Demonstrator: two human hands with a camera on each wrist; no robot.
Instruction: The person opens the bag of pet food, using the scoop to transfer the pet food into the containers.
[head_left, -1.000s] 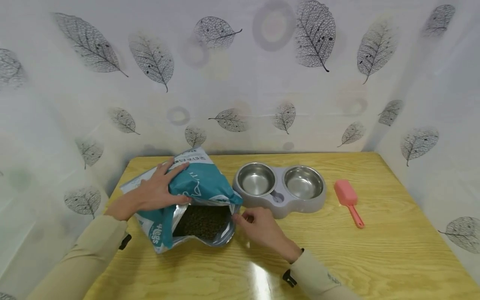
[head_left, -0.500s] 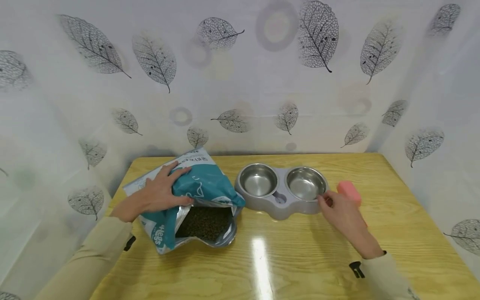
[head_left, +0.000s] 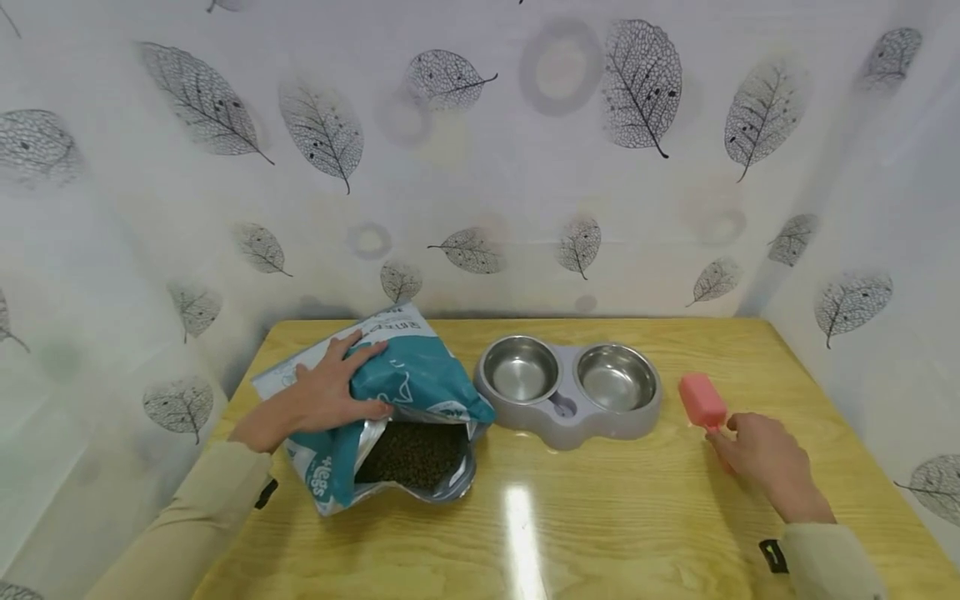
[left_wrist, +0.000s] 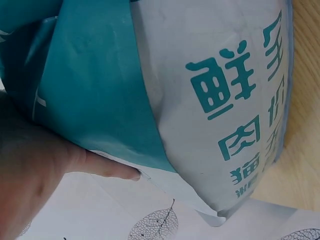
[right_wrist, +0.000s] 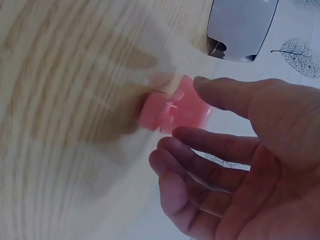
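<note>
My left hand (head_left: pixel 324 400) lies spread across a teal and white pet food bag (head_left: pixel 420 367), thumb by its mouth. The bag lies on its side with the mouth open, and brown kibble (head_left: pixel 416 454) shows inside. In the left wrist view a straight finger (left_wrist: pixel 107 166) rests along the bag (left_wrist: pixel 100 90); the other fingers are hidden. My right hand (head_left: pixel 772 462) is at the handle of a pink scoop (head_left: pixel 703 402) lying on the table. The right wrist view shows thumb and fingers apart around the scoop (right_wrist: pixel 192 107), loosely bent.
A grey double feeder (head_left: pixel 558 417) with two steel bowls, left (head_left: pixel 521 371) and right (head_left: pixel 617 379), stands between the bag and the scoop. The wooden table (head_left: pixel 600 517) meets a leaf-patterned sheet (head_left: pixel 480 183) at the back and sides.
My right hand has moved from beside the bag's mouth, past the front of the feeder, to the scoop's handle on the right. The left hand stays on the bag.
</note>
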